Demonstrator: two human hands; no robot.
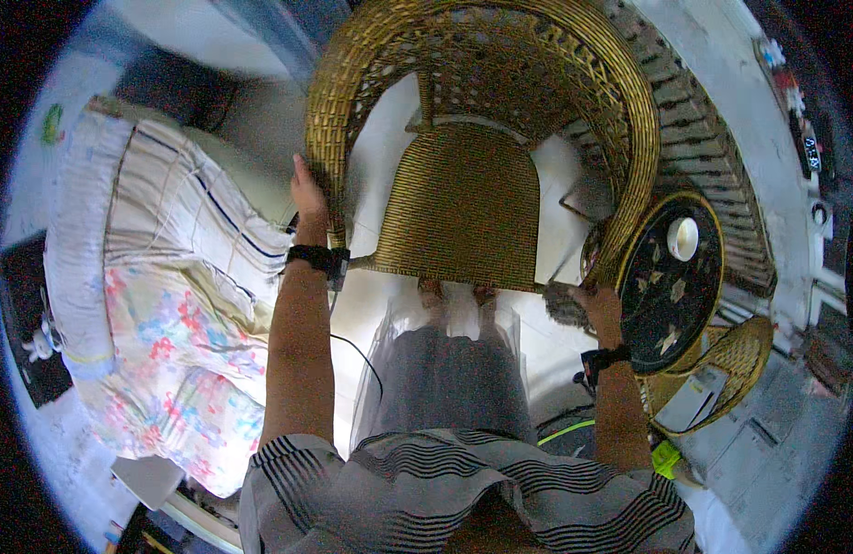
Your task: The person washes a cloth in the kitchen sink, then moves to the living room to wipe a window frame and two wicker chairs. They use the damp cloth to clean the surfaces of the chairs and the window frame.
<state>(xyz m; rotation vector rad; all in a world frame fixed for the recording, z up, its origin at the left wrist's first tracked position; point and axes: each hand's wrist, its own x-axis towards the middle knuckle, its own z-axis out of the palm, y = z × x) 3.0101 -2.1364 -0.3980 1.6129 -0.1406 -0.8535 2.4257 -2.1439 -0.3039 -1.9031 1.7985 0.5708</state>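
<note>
A brown-gold wicker armchair [461, 201] stands in front of me, its woven seat facing up and its rounded back at the far side. My left hand [308, 190] holds the outer side of the left armrest, fingers nearly straight along the weave and thumb hidden. At the front end of the right armrest is my right hand [601, 308], blurred, closed on a grey cloth-like piece [566, 305]. That piece hangs beside the seat's front right corner. Dark bands with small devices are on both wrists.
At right stands a round black tray-like tabletop [651, 298] with a white cup [682, 239]. Below it sits a wicker basket [752, 353] holding a flat pale box [693, 398]. A slatted wooden rack [717, 166] runs behind. Floral bedding [184, 388] lies left; a dark cable [364, 360] hangs by my left arm.
</note>
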